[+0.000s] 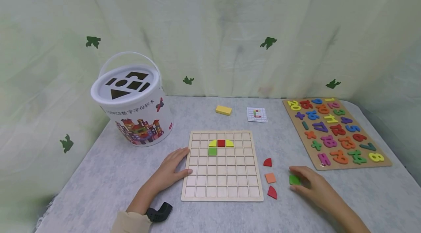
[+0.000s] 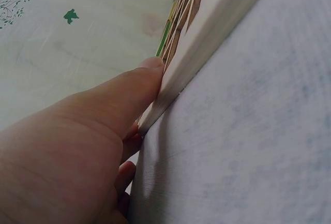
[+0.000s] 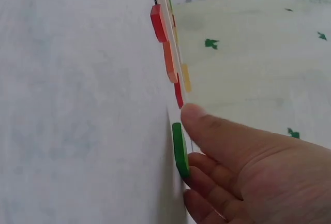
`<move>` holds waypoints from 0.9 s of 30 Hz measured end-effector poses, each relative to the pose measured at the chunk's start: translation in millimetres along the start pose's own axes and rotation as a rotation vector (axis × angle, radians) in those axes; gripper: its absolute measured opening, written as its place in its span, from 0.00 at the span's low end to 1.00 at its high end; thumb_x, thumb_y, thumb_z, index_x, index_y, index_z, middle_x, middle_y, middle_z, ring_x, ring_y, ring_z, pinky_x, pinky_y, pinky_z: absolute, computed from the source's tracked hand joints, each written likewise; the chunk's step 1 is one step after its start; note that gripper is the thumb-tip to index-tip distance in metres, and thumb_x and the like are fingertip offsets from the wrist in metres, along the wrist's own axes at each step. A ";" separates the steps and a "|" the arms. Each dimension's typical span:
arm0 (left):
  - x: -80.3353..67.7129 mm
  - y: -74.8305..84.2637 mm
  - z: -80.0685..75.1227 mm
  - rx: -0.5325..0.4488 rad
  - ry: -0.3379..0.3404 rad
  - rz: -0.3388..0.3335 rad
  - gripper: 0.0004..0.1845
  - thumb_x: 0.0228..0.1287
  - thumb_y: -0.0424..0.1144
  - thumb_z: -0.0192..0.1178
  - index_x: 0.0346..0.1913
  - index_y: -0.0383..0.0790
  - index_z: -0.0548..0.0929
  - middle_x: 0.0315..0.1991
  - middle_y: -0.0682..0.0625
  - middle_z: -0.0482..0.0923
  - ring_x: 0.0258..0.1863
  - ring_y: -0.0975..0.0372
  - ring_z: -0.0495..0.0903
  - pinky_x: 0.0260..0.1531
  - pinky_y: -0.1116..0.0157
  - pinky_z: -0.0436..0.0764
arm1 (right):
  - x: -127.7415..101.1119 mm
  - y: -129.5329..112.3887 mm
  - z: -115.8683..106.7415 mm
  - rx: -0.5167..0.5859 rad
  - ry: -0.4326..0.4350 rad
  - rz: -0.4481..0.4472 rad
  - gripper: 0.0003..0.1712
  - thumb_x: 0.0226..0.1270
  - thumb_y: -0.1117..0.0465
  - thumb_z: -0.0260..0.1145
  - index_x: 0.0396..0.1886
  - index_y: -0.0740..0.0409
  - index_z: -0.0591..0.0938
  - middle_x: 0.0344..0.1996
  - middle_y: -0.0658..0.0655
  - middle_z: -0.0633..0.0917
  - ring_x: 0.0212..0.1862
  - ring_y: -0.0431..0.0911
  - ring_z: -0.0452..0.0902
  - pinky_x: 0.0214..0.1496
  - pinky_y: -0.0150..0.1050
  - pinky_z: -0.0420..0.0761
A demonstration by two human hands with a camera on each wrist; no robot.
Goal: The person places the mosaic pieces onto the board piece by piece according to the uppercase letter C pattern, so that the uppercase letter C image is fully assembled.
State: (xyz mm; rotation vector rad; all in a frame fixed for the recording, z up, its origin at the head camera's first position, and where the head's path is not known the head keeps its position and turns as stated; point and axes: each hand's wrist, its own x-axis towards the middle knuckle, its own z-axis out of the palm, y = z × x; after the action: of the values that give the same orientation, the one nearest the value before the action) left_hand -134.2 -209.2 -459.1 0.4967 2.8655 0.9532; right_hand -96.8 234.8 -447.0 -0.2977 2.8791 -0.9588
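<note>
right hand (image 1: 312, 185) pinches green square tile (image 1: 294, 179) flat on table, thumb and fingertips closed around it for lifting | orange square (image 1: 270, 177) and red quarter pieces just beside | left hand (image 1: 171, 169) fingers flat, braces grid board (image 1: 222, 185) edge so it stays put

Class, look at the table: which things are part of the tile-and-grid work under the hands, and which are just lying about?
In use: grid board, green tile, orange tile, red quarter tiles, pattern card, left hand, right hand.
Lying about: bucket, number puzzle, yellow block.

Play corner — leaf-print curtain (image 1: 210, 32), toy bucket (image 1: 133, 101), number puzzle (image 1: 335, 130).
</note>
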 end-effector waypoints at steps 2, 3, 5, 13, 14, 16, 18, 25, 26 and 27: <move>0.1 0.4 0.1 -0.001 -0.003 -0.002 0.41 0.55 0.56 0.59 0.68 0.42 0.59 0.67 0.48 0.56 0.67 0.53 0.48 0.61 0.49 0.49 | -2.2 3.4 -1.0 -0.007 -0.005 0.014 0.28 0.50 0.57 0.71 0.52 0.60 0.76 0.47 0.56 0.78 0.49 0.51 0.73 0.49 0.48 0.74; 0.2 0.5 0.1 0.000 -0.005 -0.003 0.41 0.55 0.56 0.59 0.68 0.42 0.58 0.67 0.48 0.55 0.67 0.53 0.48 0.61 0.49 0.49 | -2.8 4.5 -1.5 -0.011 -0.008 0.019 0.26 0.50 0.58 0.71 0.50 0.60 0.76 0.46 0.56 0.78 0.48 0.51 0.73 0.49 0.47 0.74; 0.3 0.6 0.2 0.004 -0.009 -0.004 0.41 0.55 0.56 0.59 0.68 0.42 0.58 0.67 0.48 0.55 0.67 0.53 0.48 0.62 0.49 0.49 | -3.6 5.8 -2.5 -0.020 -0.010 0.019 0.21 0.50 0.61 0.70 0.46 0.59 0.78 0.43 0.55 0.77 0.45 0.49 0.74 0.47 0.45 0.75; 0.8 0.7 0.0 0.010 -0.002 -0.003 0.41 0.55 0.56 0.59 0.68 0.42 0.58 0.67 0.47 0.55 0.67 0.52 0.48 0.61 0.48 0.49 | -2.7 -0.8 -6.5 -0.035 -0.010 0.008 0.15 0.50 0.63 0.70 0.40 0.57 0.80 0.37 0.51 0.77 0.39 0.42 0.73 0.41 0.38 0.77; 0.7 0.5 0.0 0.011 -0.002 -0.004 0.40 0.55 0.56 0.59 0.68 0.42 0.58 0.67 0.47 0.55 0.67 0.52 0.48 0.61 0.48 0.49 | -1.9 -3.0 -7.1 -0.038 -0.012 0.007 0.16 0.50 0.62 0.70 0.41 0.57 0.80 0.37 0.50 0.77 0.39 0.42 0.73 0.40 0.38 0.77; 0.5 0.8 0.0 0.009 -0.003 -0.006 0.41 0.55 0.56 0.59 0.68 0.42 0.58 0.67 0.47 0.55 0.67 0.52 0.48 0.61 0.48 0.49 | 0.1 -8.6 -8.2 -0.041 -0.010 -0.001 0.17 0.51 0.62 0.70 0.42 0.57 0.80 0.37 0.50 0.77 0.38 0.42 0.73 0.40 0.38 0.77; 0.3 1.0 0.3 0.006 -0.005 -0.006 0.41 0.55 0.56 0.59 0.68 0.42 0.58 0.67 0.47 0.55 0.67 0.52 0.48 0.61 0.48 0.49 | 3.2 -16.3 -9.8 -0.043 -0.002 -0.022 0.17 0.52 0.61 0.69 0.43 0.56 0.80 0.38 0.49 0.78 0.38 0.42 0.73 0.39 0.38 0.77; 0.1 1.8 -0.5 0.004 -0.005 -0.010 0.41 0.55 0.56 0.59 0.68 0.42 0.58 0.67 0.47 0.55 0.67 0.52 0.48 0.61 0.48 0.49 | 18.6 -51.9 -7.8 -0.022 0.073 -0.182 0.17 0.53 0.61 0.69 0.44 0.53 0.79 0.38 0.45 0.78 0.39 0.41 0.73 0.39 0.38 0.77; 0.1 1.9 -0.6 0.003 -0.004 -0.010 0.41 0.55 0.56 0.59 0.68 0.42 0.58 0.67 0.47 0.55 0.67 0.52 0.48 0.61 0.48 0.49 | 21.5 -57.2 -6.1 -0.012 0.078 -0.214 0.17 0.53 0.61 0.69 0.44 0.53 0.79 0.38 0.45 0.78 0.39 0.41 0.73 0.39 0.38 0.77; 0.1 1.8 -0.7 0.004 -0.004 -0.011 0.41 0.55 0.57 0.59 0.68 0.42 0.58 0.67 0.47 0.55 0.67 0.53 0.48 0.61 0.48 0.49 | 24.5 -62.9 -4.2 0.004 0.081 -0.241 0.17 0.53 0.61 0.69 0.45 0.52 0.79 0.39 0.44 0.77 0.39 0.42 0.73 0.39 0.39 0.77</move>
State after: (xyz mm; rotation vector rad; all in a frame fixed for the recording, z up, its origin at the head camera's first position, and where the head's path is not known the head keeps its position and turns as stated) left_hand -133.9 -208.2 -457.4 0.4823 2.8645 0.9437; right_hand -111.6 182.7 -406.4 -0.6317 2.9635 -1.0339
